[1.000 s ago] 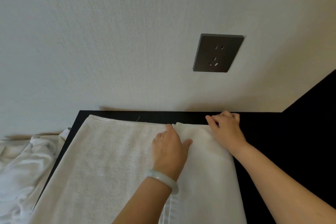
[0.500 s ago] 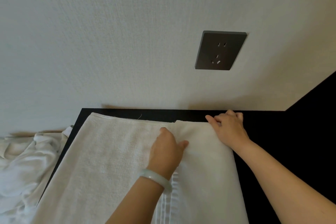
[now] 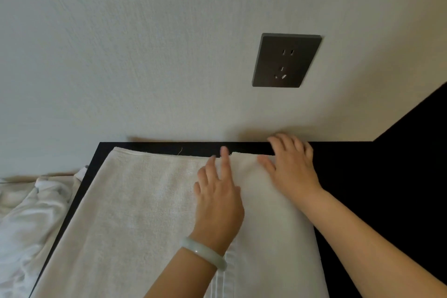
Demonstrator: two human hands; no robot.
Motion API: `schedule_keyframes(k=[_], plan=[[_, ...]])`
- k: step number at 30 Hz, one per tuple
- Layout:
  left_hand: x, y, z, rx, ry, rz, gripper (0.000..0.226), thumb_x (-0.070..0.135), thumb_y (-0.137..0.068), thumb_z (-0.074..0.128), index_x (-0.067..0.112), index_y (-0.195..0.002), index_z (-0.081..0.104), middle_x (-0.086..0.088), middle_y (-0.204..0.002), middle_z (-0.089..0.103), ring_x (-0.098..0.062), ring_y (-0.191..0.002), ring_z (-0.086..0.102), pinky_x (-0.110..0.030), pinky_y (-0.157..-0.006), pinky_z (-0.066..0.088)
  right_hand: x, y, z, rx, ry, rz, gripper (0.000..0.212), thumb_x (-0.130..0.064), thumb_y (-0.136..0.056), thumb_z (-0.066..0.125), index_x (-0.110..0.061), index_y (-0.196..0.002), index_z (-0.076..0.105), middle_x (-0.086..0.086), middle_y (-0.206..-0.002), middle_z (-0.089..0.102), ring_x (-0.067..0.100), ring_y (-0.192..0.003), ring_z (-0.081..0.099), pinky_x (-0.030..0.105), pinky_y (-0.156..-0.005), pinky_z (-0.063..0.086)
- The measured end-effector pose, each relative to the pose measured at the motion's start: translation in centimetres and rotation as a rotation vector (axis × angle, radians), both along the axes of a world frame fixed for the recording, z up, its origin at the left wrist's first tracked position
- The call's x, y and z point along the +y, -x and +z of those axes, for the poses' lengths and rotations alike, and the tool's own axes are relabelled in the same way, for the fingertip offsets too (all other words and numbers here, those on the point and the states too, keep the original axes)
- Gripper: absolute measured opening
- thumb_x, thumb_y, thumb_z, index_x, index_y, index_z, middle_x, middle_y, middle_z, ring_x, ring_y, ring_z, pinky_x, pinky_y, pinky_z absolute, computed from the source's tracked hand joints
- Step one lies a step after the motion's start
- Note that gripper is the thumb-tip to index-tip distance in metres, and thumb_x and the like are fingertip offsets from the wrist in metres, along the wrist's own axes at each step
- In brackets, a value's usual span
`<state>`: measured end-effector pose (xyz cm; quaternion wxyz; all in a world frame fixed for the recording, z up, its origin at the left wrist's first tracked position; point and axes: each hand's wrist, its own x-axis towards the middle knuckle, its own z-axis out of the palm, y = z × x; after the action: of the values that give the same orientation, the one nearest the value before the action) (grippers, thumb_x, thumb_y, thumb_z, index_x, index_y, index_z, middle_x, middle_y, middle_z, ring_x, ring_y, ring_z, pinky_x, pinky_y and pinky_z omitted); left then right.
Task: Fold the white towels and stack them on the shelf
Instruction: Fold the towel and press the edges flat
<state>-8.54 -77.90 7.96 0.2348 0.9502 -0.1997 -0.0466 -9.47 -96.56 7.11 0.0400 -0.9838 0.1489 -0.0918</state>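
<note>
towel lies flat on the black top, far edge just short of the wall. its right part is folded over leftward, and the flap's free edge runs under the left hand. left hand is flat on that edge near the far end, fingers straight and spread, gripping nothing. right hand is flat on the far right corner, fingers splayed, tips past the towel's far edge onto the black top. neither hand pinches cloth.

step in hand, my read: squaring and flattening the first fold. to do it well:
- line the flap's far edge up with the layer under it. a small step shows between them by the left index finger.
- pin the corner with the right, sweep the left toward the body along the free edge to push wrinkles out.
- press the right-side crease before the next fold.
- press rather than drag, terry may creep on the top.

more white cloth is heaped off the left side, unfolded. can't tell if the black top is the shelf.

writing: none readable. socket plate is blank. towel shows woven stripes near the bottom, no tag visible. bracelet on the left wrist is plain.
</note>
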Motion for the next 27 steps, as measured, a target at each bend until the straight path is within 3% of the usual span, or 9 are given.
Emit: schedule_keyframes(k=[2, 4, 8, 12, 16, 18, 21, 24, 27], plan=[[0.9, 1.1, -1.4, -0.089, -0.063, -0.198, 0.064, 0.043, -0.102, 0.023, 0.037, -0.153, -0.016, 0.002, -0.163, -0.015, -0.023, -0.15, -0.01, -0.042, -0.122, 0.008, 2.0, 1.2, -0.8, 0.129, -0.027, 0.091, 0.067, -0.062, -0.097, 0.015, -0.028, -0.151, 0.035, 0.004, -0.157, 0.036, 0.028, -0.147, 0.027, 0.059, -0.119, 0.011], [1.8, 1.8, -2.7, -0.122, -0.119, -0.28, 0.058, 0.048, -0.1, 0.006, 0.037, -0.152, -0.016, 0.009, -0.16, -0.026, -0.016, -0.147, -0.025, -0.041, -0.122, -0.005, 2.7, 1.5, -1.3, 0.262, -0.03, 0.107, 0.071, -0.064, -0.094, -0.002, -0.035, -0.157, 0.015, -0.001, -0.164, 0.023, 0.023, -0.152, 0.014, 0.059, -0.121, -0.001], [1.9, 1.9, -3.3, -0.124, -0.123, -0.232, 0.059, 0.047, -0.099, 0.003, 0.031, -0.155, -0.008, 0.008, -0.162, -0.018, -0.016, -0.148, -0.022, -0.04, -0.122, -0.005, 2.9, 1.5, -0.6, 0.291, 0.01, 0.06, 0.077, -0.065, -0.09, -0.01, -0.032, -0.158, 0.005, 0.001, -0.167, 0.007, 0.026, -0.154, -0.004, 0.06, -0.119, -0.011], [2.1, 2.0, -3.2, -0.105, -0.131, -0.194, 0.061, 0.048, -0.097, -0.001, 0.031, -0.154, -0.012, 0.008, -0.161, -0.022, -0.015, -0.147, -0.024, -0.039, -0.121, -0.013, 5.5, 5.7, -0.8, 0.186, 0.014, -0.052, 0.068, -0.064, -0.098, 0.006, -0.03, -0.156, 0.018, 0.006, -0.163, 0.021, 0.036, -0.151, 0.011, 0.066, -0.116, 0.004], [2.2, 2.1, -2.7, -0.077, -0.154, -0.163, 0.059, 0.045, -0.103, 0.01, 0.029, -0.154, -0.014, 0.006, -0.16, -0.025, -0.019, -0.148, -0.023, -0.04, -0.121, -0.014, 6.8, 9.8, -2.9, 0.25, -0.134, -0.109, 0.068, -0.074, -0.082, -0.021, -0.049, -0.145, -0.031, -0.011, -0.161, -0.028, 0.023, -0.145, -0.032, 0.064, -0.116, 0.0], [2.4, 1.9, -1.9, -0.043, -0.185, -0.203, 0.06, 0.044, -0.105, 0.014, 0.026, -0.154, -0.015, 0.004, -0.16, -0.027, -0.021, -0.148, -0.023, -0.041, -0.121, -0.013, 6.7, 9.3, -2.4, 0.26, -0.176, -0.109, 0.068, -0.072, -0.083, -0.016, -0.048, -0.145, -0.031, -0.011, -0.16, -0.03, 0.022, -0.143, -0.035, 0.064, -0.118, -0.001], [4.4, 2.3, -1.1, -0.01, -0.238, -0.23, 0.062, 0.051, -0.103, 0.011, 0.028, -0.152, -0.019, 0.003, -0.16, -0.027, -0.022, -0.148, -0.023, -0.046, -0.12, -0.012, 7.0, 9.1, -1.0, 0.282, -0.131, -0.12, 0.073, -0.069, -0.088, -0.007, -0.038, -0.151, -0.023, -0.005, -0.163, -0.025, 0.028, -0.146, -0.029, 0.064, -0.117, -0.012], [8.9, 3.9, -1.9, -0.042, -0.271, -0.144, 0.062, 0.061, -0.096, 0.003, 0.039, -0.146, -0.027, 0.01, -0.155, -0.033, -0.022, -0.144, -0.029, -0.053, -0.116, -0.015, 9.8, 11.1, -0.9, 0.222, -0.089, -0.099, 0.073, -0.075, -0.079, -0.022, -0.041, -0.143, -0.036, -0.006, -0.158, -0.032, 0.027, -0.14, -0.04, 0.059, -0.107, -0.031], [12.2, 5.6, -3.2, -0.044, -0.369, -0.132, 0.065, 0.065, -0.092, -0.002, 0.04, -0.147, -0.027, 0.01, -0.155, -0.034, -0.021, -0.144, -0.031, -0.054, -0.118, -0.015, 13.0, 13.3, -2.1, 0.26, -0.103, -0.025, 0.069, -0.075, -0.083, -0.013, -0.045, -0.141, -0.037, -0.006, -0.156, -0.036, 0.027, -0.141, -0.04, 0.06, -0.107, -0.032]])
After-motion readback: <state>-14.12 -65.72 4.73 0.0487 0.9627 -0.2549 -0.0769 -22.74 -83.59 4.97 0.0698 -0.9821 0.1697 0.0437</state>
